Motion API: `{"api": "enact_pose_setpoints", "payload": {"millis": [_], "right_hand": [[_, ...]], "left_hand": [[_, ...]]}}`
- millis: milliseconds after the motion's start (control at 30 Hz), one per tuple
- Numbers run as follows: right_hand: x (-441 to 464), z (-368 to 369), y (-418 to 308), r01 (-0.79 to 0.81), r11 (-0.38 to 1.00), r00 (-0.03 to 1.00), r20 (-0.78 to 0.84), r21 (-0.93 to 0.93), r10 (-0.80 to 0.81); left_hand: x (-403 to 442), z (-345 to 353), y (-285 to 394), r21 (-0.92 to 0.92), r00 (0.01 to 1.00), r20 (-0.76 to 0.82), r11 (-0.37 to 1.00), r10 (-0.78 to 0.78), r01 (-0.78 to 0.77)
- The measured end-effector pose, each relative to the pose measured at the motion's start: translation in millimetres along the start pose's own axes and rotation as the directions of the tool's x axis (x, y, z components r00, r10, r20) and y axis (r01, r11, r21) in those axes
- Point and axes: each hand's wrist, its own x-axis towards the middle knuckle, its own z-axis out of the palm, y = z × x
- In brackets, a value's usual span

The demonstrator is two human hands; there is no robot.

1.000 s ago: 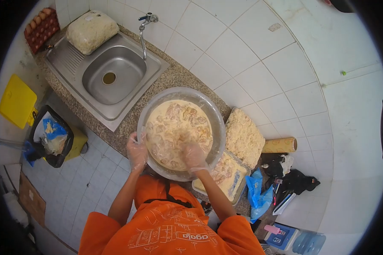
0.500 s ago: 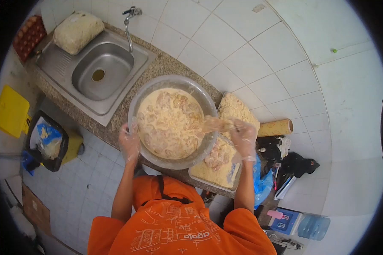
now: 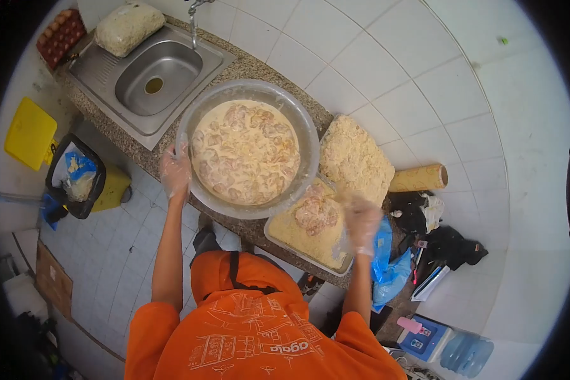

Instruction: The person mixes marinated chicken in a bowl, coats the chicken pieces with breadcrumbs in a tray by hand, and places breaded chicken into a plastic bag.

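Note:
A large grey basin [image 3: 185, 126] holds pieces of raw meat [image 3: 269, 126] in a creamy, pale yellow liquid. My left hand [image 3: 175, 171], in a clear plastic glove, grips the basin's left rim. To the right, my gloved right hand [image 3: 363, 223] is smeared by motion above the right side of a shallow tray of yellowish crumbs [image 3: 297, 239]. Whether its fingers hold anything is not clear. A coated-looking lump of meat [image 3: 316, 214] lies on those crumbs. Behind the tray sits a heap of pale, crumb-covered pieces [image 3: 354, 152].
The steel sink [image 3: 152, 82] lies left of the basin, with a filled plastic bag [image 3: 130, 28] on its drainboard. A cardboard-coloured roll [image 3: 418, 178], blue bags [image 3: 389, 272] and black cloth [image 3: 453, 248] are at the right. A yellow bin [image 3: 111, 190] stands on the floor.
My right hand has moved from beside the basin's rim, where it held a dripping piece of meat, down over the crumb tray. My left hand stays at the rim. The view has shifted.

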Motion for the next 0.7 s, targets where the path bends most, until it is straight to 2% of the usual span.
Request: {"api": "enact_pose_setpoints", "payload": {"millis": [67,100,133,167,200,233,267,300,333,367,400,433,500,533,600,633,700], "right_hand": [[-36,35,8,0.062,0.995,0.977,0.207,-0.08,-0.045],[-55,43,11,0.096,0.979,0.929,0.37,-0.181,-0.023],[-71,46,28,0.11,0.989,0.924,0.378,-0.098,-0.065],[-89,55,49,0.12,0.993,0.917,0.384,-0.014,-0.105],[-102,66,70,0.128,0.989,0.91,0.39,0.07,-0.145],[-108,74,97,0.072,0.995,0.951,0.297,0.065,-0.089],[-111,80,129,0.014,0.998,0.979,0.202,0.063,-0.027],[-114,86,157,-0.045,0.997,0.994,0.101,0.061,0.038],[-113,91,177,-0.042,0.999,0.998,0.041,-0.031,0.043],[-109,93,196,-0.041,0.991,0.999,-0.017,-0.128,0.039],[-111,97,213,-0.044,0.973,0.997,-0.07,-0.225,0.028],[-115,115,230,-0.06,0.896,0.997,0.014,-0.439,0.074],[-123,161,243,-0.016,0.617,0.967,0.145,-0.787,0.209],[-129,168,240,-0.007,0.767,0.968,0.187,-0.642,0.165],[-144,177,232,0.022,0.963,0.97,0.241,-0.27,0.046],[-150,149,221,0.032,0.991,0.991,0.123,0.128,-0.047],[-151,83,184,-0.188,0.978,0.961,0.223,0.09,0.164]], "left_hand": [[-18,3,7,0.155,0.96,-0.141,0.963,0.241,-0.219],[-41,-5,23,0.246,0.903,-0.217,0.915,0.372,-0.318],[-65,-13,39,0.342,0.821,-0.273,0.848,0.501,-0.404],[-87,-15,53,0.368,0.823,-0.234,0.83,0.519,-0.419],[-118,-8,55,0.205,0.899,-0.136,0.9,0.416,-0.385],[-151,-1,57,0.049,0.95,-0.014,0.949,0.313,-0.312],[-185,2,74,0.051,0.928,0.19,0.94,0.321,-0.336],[-216,8,92,0.045,0.867,0.386,0.932,0.315,-0.359],[-238,20,102,0.013,0.732,0.589,0.902,0.342,-0.432],[-258,31,109,-0.036,0.555,0.757,0.871,0.344,-0.49],[-283,49,102,-0.109,0.501,0.767,0.851,0.4,-0.513],[-306,72,87,-0.181,0.448,0.769,0.828,0.455,-0.531],[-346,121,60,-0.161,0.449,0.711,0.747,0.541,-0.645],[-358,136,53,-0.147,0.444,0.679,0.701,0.585,-0.698],[-367,141,48,-0.153,0.43,0.709,0.717,0.559,-0.68],[-366,143,48,-0.153,0.423,0.722,0.723,0.547,-0.674],[-359,125,76,0.001,0.416,0.835,0.755,0.361,-0.656]]}}
